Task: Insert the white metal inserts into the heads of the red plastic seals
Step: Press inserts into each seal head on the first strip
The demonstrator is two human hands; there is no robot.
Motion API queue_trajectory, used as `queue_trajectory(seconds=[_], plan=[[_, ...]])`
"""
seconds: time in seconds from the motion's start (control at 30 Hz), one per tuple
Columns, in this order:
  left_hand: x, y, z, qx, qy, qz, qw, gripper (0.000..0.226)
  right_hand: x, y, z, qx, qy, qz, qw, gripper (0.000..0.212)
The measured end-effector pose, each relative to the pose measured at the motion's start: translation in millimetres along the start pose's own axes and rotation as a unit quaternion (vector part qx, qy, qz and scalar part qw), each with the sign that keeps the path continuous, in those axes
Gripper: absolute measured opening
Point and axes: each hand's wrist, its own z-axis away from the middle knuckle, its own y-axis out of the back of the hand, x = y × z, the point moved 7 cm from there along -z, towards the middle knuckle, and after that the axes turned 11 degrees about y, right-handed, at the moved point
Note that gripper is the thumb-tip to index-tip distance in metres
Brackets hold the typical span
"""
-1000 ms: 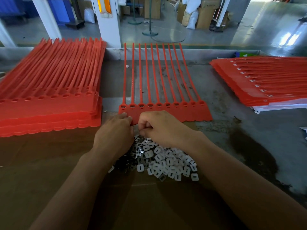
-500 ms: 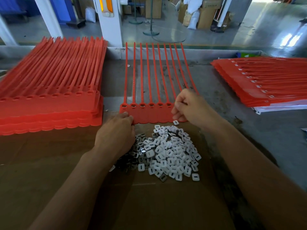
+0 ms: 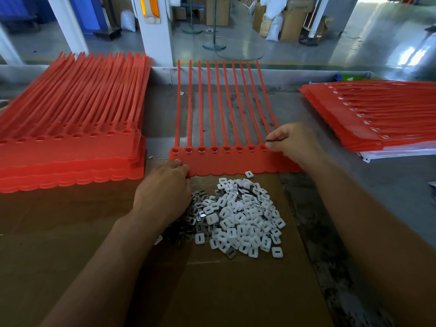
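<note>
No legible text, labels, brands or numbers anywhere; dark print on a background cardboard box (image 3: 297, 10) is too blurred to read.

- The seal strip (image 3: 236, 165) at 12 o'clock is seen as smooth red plastic.
- The same plastic is shown by the tall stack (image 3: 70, 156) at 10 o'clock (translucent at its edges) and the fanned stack (image 3: 365, 119) at 2 o'clock.
- The inserts (image 3: 240, 215) are heaped with matt white faces, mixed with dark, shiny metal backs.
- Matt brown cardboard (image 3: 94, 256) is laid beneath.
- The table top (image 3: 377, 185) at 3 o'clock is grey, scuffed and stained.
</note>
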Motion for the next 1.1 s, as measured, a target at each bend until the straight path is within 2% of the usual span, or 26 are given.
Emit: queue_trajectory(seconds=[0.5,1.1], plan=[[-1,1,0,0.003,-0.003,0.0,1.0,0.032,8,-4,-6,0.006,-0.029,-0.026,0.999,0.02],[-2,1,0,0.006,-0.002,0.002,1.0,0.03,-3,-5,-2,-0.022,0.027,0.067,0.997,0.026]])
